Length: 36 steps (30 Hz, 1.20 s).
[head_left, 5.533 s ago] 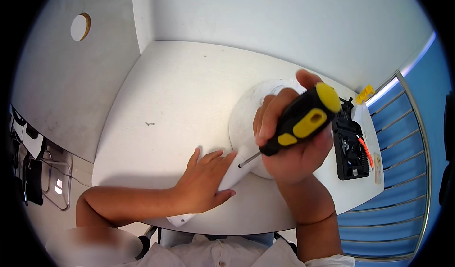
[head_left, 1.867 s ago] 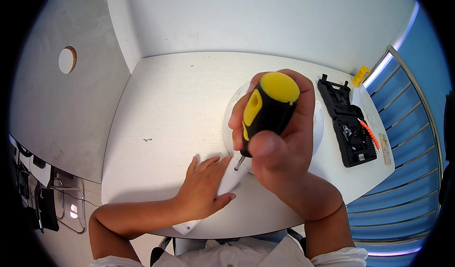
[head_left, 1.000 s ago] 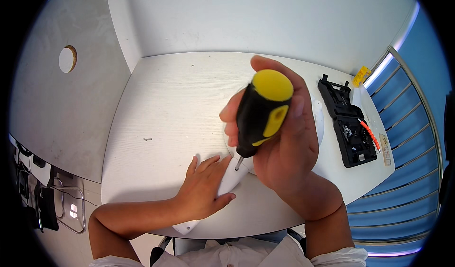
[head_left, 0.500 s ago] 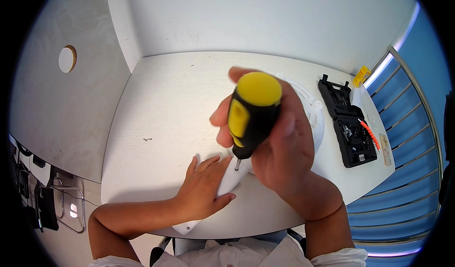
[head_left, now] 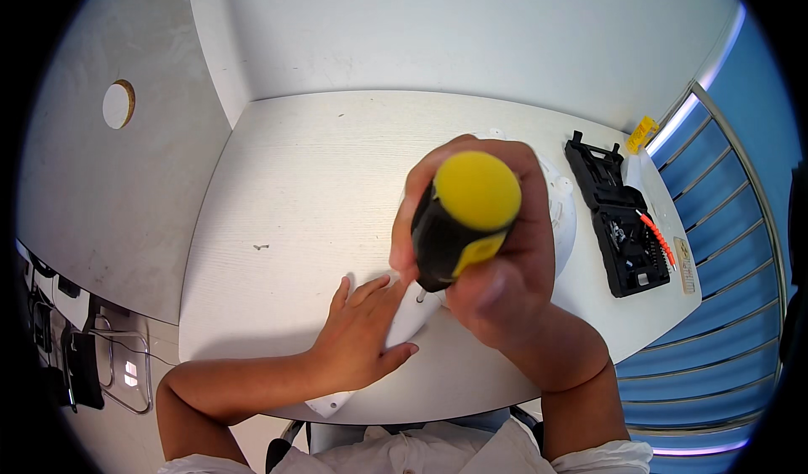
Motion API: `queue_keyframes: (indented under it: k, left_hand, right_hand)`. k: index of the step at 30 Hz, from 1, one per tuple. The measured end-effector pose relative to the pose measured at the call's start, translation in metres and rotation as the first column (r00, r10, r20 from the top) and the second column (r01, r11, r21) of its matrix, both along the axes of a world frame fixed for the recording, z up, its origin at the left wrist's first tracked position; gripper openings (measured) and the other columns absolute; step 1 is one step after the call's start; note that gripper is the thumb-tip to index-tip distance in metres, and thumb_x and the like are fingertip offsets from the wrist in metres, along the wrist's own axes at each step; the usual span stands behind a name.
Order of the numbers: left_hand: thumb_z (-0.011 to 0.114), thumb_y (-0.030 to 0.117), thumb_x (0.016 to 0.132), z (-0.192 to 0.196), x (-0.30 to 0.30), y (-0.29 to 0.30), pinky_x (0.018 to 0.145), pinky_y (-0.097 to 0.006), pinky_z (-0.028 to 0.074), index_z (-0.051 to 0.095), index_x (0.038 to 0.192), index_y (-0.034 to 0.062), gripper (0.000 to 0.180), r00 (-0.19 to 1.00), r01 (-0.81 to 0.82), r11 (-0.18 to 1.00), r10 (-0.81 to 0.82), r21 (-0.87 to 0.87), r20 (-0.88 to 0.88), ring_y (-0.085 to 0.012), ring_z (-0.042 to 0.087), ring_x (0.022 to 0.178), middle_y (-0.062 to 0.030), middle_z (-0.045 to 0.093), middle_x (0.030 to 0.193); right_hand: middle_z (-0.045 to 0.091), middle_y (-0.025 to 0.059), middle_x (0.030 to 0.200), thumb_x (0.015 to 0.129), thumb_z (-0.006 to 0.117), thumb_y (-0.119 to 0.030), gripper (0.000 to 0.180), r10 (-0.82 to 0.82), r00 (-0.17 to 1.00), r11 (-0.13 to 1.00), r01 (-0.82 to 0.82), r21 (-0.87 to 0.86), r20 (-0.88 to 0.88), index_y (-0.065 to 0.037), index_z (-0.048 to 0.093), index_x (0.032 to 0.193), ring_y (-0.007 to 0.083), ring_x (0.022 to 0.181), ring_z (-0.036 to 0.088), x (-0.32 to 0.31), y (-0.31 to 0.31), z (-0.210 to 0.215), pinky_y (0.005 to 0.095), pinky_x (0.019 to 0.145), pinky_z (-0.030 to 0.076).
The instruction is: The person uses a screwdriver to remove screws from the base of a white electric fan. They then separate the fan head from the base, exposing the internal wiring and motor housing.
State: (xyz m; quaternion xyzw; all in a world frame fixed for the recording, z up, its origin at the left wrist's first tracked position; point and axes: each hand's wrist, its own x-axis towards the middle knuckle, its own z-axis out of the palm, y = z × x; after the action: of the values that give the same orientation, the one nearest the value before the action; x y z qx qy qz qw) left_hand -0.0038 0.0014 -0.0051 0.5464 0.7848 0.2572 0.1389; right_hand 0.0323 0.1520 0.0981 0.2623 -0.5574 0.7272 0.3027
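My right hand (head_left: 513, 255) is wrapped round the handle of a stubby black and yellow screwdriver (head_left: 476, 190). The screwdriver's metal shaft points down at a spot on a long white plastic piece (head_left: 411, 322), and the tip's contact is too small to make out. Across this piece lies my left hand (head_left: 358, 333), its fingers spread along one side and its thumb over the other, holding it against the table. The near end of the piece (head_left: 330, 403) shows beyond my left wrist at the table's front edge. Behind my right hand, a round white part (head_left: 562, 222) is mostly hidden.
An open black tool case (head_left: 619, 222) with small bits lies at the right, a red flexible shaft (head_left: 657, 240) across it. Beyond it stands a yellow box (head_left: 642, 135). Metal railings (head_left: 724, 222) border the right side. A small grey piece (head_left: 262, 247) lies on the white table (head_left: 295, 171).
My right hand has turned the screwdriver handle, its fingers now closed more fully round it. The handle top has shifted slightly right and nearer. My left hand and the white piece have stayed put.
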Motion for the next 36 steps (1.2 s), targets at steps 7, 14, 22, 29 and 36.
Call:
queue_keyframes:
  k: [7,14,22,29,36]
  left_hand:
    - [0.064,0.029,0.079,0.008,0.003,0.002,0.104,-0.059,0.017,0.025,0.136,-0.0016,0.076,0.999,-0.032,0.999,0.031,-0.032,-0.017,-0.0364,0.030,0.129,-0.0221,0.040,0.130]
    - [0.063,0.030,0.080,0.005,-0.001,0.002,0.105,-0.059,0.016,0.023,0.138,-0.0018,0.077,1.000,-0.002,1.000,0.002,-0.006,0.031,-0.0355,0.029,0.130,-0.0226,0.040,0.131]
    - [0.066,0.029,0.077,0.008,0.003,0.001,0.105,-0.057,0.017,0.030,0.134,0.0020,0.073,0.999,-0.052,0.998,0.052,-0.028,-0.004,-0.0360,0.031,0.127,-0.0203,0.039,0.132]
    - [0.063,0.029,0.080,0.003,-0.001,0.001,0.105,-0.060,0.016,0.024,0.137,-0.0022,0.077,0.996,0.008,0.999,-0.005,-0.037,0.090,-0.0360,0.029,0.130,-0.0229,0.040,0.131]
    - [0.064,0.029,0.079,0.009,0.003,0.001,0.104,-0.060,0.017,0.026,0.136,-0.0004,0.075,0.999,-0.035,0.999,0.035,-0.042,-0.012,-0.0363,0.030,0.129,-0.0219,0.040,0.130]
  right_hand:
    - [0.058,0.0162,0.083,0.092,0.029,-0.056,0.070,-0.074,0.997,0.997,0.073,0.028,0.035,0.002,0.027,0.131,0.0144,0.062,0.056,0.002,0.006,0.002,0.0244,0.056,0.047]
    - [0.051,0.0150,0.107,0.077,0.070,-0.043,0.072,-0.183,0.980,0.983,0.184,0.005,0.077,-0.001,0.034,0.124,0.0162,0.071,0.058,0.004,-0.002,0.000,0.0277,0.057,0.048]
    - [0.059,0.0160,0.082,0.096,0.029,-0.047,0.061,-0.168,0.981,0.984,0.162,0.068,0.097,-0.001,0.024,0.136,0.0146,0.063,0.056,0.005,0.004,0.006,0.0267,0.058,0.048]
    - [0.054,0.0150,0.094,0.083,0.063,-0.045,0.062,-0.235,0.970,0.972,0.235,0.010,-0.056,-0.005,0.034,0.120,0.0162,0.064,0.058,0.000,-0.005,-0.001,0.0265,0.050,0.049]
    - [0.060,0.0162,0.090,0.092,0.038,-0.054,0.069,-0.223,0.971,0.971,0.214,0.108,0.081,0.003,0.032,0.129,0.0137,0.068,0.057,0.004,0.001,0.002,0.0245,0.065,0.048]
